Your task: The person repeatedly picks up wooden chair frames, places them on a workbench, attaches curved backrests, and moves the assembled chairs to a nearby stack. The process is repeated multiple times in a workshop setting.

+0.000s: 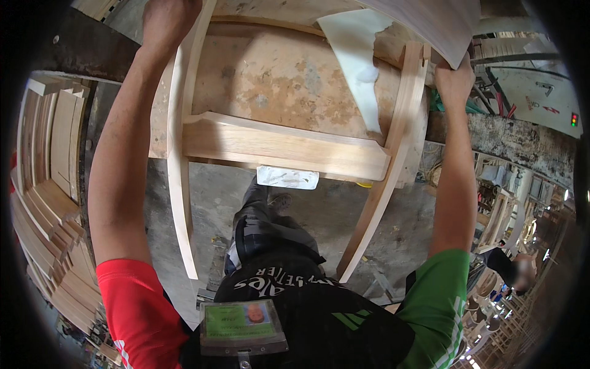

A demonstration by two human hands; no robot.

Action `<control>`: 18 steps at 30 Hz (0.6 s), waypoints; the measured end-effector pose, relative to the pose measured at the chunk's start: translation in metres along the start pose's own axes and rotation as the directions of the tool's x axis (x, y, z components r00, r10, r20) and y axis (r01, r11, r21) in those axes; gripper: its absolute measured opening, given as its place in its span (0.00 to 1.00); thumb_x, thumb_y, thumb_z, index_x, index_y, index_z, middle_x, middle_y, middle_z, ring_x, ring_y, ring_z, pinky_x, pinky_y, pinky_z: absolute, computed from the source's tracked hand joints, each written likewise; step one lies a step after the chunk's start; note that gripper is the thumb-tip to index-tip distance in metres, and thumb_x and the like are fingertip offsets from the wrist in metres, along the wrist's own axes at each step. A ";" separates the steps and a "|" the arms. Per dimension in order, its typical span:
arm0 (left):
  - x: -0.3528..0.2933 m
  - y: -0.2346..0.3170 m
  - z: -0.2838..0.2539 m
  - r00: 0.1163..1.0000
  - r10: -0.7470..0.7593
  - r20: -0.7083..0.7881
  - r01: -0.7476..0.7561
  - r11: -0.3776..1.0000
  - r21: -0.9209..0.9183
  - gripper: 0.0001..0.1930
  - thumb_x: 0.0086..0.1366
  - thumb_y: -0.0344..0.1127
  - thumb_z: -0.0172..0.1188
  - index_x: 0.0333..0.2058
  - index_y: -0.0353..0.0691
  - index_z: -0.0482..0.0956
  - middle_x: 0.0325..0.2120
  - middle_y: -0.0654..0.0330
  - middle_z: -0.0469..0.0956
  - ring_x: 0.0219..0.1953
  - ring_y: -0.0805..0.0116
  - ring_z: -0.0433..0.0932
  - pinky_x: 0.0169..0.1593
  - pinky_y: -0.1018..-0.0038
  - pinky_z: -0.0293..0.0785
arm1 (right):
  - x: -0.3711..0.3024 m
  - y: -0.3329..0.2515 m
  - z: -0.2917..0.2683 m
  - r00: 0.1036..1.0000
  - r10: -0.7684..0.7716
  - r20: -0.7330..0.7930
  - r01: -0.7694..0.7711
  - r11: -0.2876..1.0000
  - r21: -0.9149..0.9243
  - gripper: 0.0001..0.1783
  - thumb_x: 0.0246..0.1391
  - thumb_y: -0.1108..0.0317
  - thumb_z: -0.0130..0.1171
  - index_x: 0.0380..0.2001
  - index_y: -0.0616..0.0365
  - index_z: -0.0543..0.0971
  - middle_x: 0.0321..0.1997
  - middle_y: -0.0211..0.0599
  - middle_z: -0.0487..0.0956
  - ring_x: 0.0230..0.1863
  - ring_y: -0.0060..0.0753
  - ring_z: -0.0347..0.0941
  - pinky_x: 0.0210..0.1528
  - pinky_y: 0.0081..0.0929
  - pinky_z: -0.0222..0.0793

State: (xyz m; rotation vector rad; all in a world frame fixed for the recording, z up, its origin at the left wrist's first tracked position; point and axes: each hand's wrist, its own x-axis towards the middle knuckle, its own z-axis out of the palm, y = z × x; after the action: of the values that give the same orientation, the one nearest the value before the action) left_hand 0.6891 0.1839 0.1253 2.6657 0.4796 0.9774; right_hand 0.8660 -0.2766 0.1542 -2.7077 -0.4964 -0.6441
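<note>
A pale wooden chair frame [283,144] lies in front of me, two long curved legs joined by a broad crosspiece. At the top left my left hand [172,24] is closed against the upper part of the left leg [178,123]; its fingertips are hidden. A curved, smooth wooden panel [430,21] spans the far right end of the frame. My right hand [456,83] is closed on the panel's lower corner, near the top of the right leg [396,129]. Between the legs, a torn white foam sheet [353,55] lies on the work surface.
The frame rests on a stained wooden board [270,67]. A small white block [287,177] sits at its near edge. Curved wooden pieces are stacked [58,246] at the left. A dark beam [510,138] and a pale machine panel [538,101] stand right. Another person [507,267] is farther right.
</note>
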 end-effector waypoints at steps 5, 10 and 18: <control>0.002 0.005 -0.003 0.996 -0.079 0.045 0.080 0.997 -0.018 0.20 0.68 0.33 0.51 0.58 0.38 0.69 0.39 0.32 0.81 0.43 0.28 0.80 0.45 0.40 0.75 | -0.006 0.005 0.001 0.996 -0.086 -0.011 0.085 0.994 -0.066 0.25 0.55 0.61 0.59 0.53 0.64 0.76 0.47 0.64 0.82 0.52 0.72 0.77 0.57 0.52 0.72; -0.005 0.002 -0.009 0.999 -0.039 0.007 0.039 0.999 -0.031 0.20 0.69 0.35 0.50 0.57 0.38 0.69 0.35 0.33 0.81 0.41 0.29 0.81 0.44 0.40 0.77 | -0.026 0.000 -0.002 0.998 -0.056 -0.001 0.056 0.998 0.033 0.24 0.53 0.68 0.59 0.54 0.63 0.76 0.49 0.64 0.81 0.53 0.71 0.76 0.54 0.52 0.73; 0.005 0.007 -0.012 0.984 -0.138 0.111 0.138 0.990 0.004 0.20 0.69 0.34 0.50 0.57 0.37 0.70 0.33 0.33 0.82 0.39 0.30 0.82 0.41 0.41 0.77 | -0.010 0.006 -0.003 0.994 -0.100 0.046 0.099 0.995 0.027 0.22 0.52 0.70 0.59 0.52 0.64 0.77 0.48 0.62 0.82 0.52 0.69 0.78 0.54 0.50 0.74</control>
State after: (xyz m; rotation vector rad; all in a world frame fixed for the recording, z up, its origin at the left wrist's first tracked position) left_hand 0.6861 0.1809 0.1399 2.6255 0.6278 0.7848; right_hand 0.8589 -0.2856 0.1506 -2.6942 -0.6508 -0.5972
